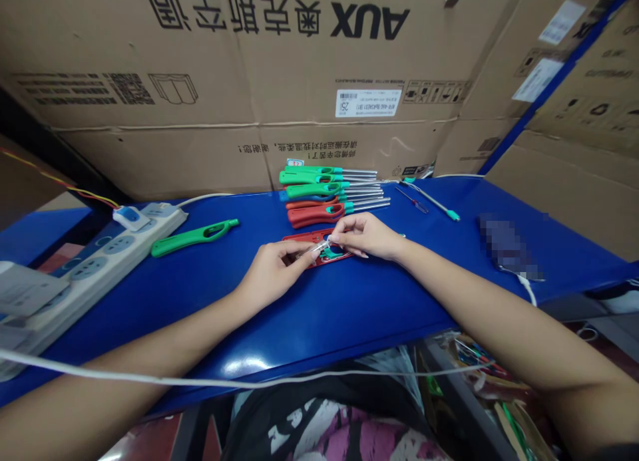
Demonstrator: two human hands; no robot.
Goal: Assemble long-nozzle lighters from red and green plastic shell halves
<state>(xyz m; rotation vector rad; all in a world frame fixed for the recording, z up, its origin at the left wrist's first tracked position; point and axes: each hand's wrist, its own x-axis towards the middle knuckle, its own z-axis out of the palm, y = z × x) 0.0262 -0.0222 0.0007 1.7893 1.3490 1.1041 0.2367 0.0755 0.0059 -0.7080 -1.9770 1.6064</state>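
Above the open red lighter casing (310, 236), the left hand (272, 273) pinches 1 small clear tube (321, 246); its long axis slants rightward and away, toward the right hand's (372, 236) drawn-together fingertips (their grip, I cannot tell).

We see a smooth, glossy blue counter (319, 318), a plastic red casing (303, 237) on it, plastic handles (313, 215) and shiny metal tubes (374, 203) toward its far edge, and matt cardboard (279, 55) behind.
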